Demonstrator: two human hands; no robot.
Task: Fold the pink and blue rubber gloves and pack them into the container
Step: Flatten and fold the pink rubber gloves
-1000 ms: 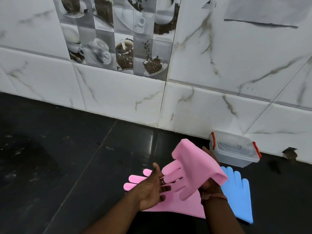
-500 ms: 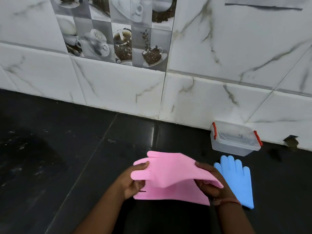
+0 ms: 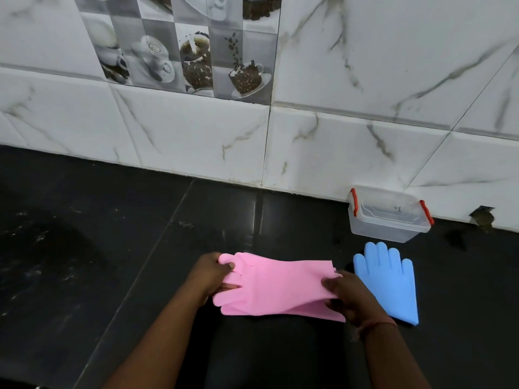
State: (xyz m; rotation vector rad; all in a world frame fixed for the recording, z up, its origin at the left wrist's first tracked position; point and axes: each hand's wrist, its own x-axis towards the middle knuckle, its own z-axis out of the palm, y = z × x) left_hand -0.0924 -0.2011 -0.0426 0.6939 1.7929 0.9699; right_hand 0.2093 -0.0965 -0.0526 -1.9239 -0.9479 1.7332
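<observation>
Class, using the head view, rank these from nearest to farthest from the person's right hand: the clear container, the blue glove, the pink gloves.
1. pink gloves: gripped by the right hand at their right end.
2. blue glove: flat on the dark floor, just right of that hand.
3. container: farther back, against the wall.

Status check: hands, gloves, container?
Left hand and right hand both grip pink gloves, stacked on counter. Blue glove flat, untouched. Container lid on, nothing blocking.
</observation>
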